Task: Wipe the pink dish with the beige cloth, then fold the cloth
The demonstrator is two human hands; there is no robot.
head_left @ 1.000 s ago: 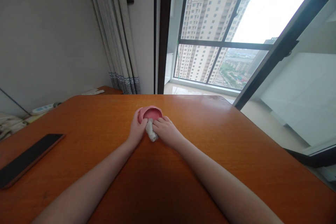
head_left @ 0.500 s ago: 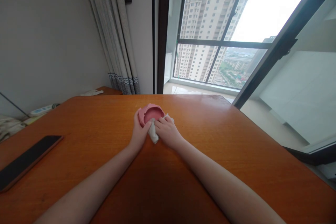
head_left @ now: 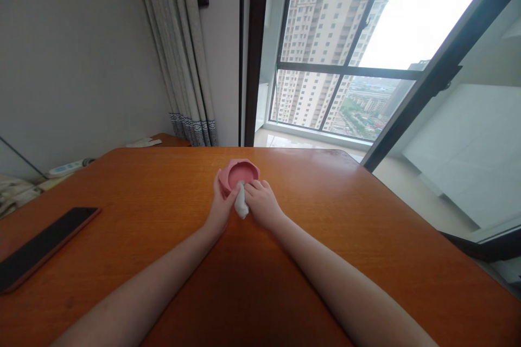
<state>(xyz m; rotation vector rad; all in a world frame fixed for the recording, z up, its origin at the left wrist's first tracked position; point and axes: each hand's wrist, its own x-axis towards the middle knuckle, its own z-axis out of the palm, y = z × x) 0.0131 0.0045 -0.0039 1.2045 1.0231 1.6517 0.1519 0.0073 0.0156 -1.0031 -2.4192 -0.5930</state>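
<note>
A pink faceted bowl (head_left: 243,174) with a round hollow is held just above or on the wooden table (head_left: 309,200), its opening tilted toward me. My left hand (head_left: 220,201) grips its left side, thumb at the near rim. At the near right edge of the bowl, my right hand (head_left: 262,202) is closed on a white cloth or tissue (head_left: 241,205). Part of the cloth hangs down between my two hands. The fingertips of my right hand are partly hidden against the bowl.
A dark-screened phone (head_left: 44,246) lies on the table at the left. Beyond the left edge sits a white power strip (head_left: 67,168). A grey curtain (head_left: 183,54) hangs behind the table, beside a large window (head_left: 345,68).
The bowl has shifted slightly right and turned a little, with both hands still on it. The cloth bit that stuck out right of my right hand no longer shows.
</note>
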